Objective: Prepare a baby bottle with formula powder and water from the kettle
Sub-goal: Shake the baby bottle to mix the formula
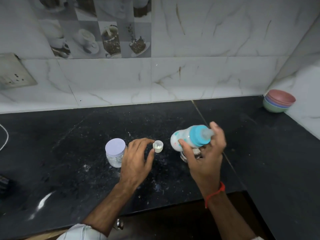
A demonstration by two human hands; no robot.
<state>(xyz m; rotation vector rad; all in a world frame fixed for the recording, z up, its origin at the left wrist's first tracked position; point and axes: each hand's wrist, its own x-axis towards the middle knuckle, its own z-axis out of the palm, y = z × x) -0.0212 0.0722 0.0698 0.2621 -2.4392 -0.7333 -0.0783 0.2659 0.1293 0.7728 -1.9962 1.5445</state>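
Note:
My right hand [206, 156] grips the baby bottle [183, 139], tilted on its side above the counter, blurred by motion. The bottle holds white liquid and wears a teal ring with its teat [207, 133] pointing right. My left hand [136, 156] rests over the counter, its thumb and forefinger touching a small white scoop cup [158, 146] with powder traces inside. Left of that hand stands the formula jar [115, 152], lid closed, white powder inside. No kettle is in view.
A small glass or metal object [190, 154] sits on the black counter [86, 135] under the bottle, partly hidden. Stacked coloured bowls [278, 103] stand in the back right corner. A white cord [4, 137] lies at far left. Powder specks dot the counter.

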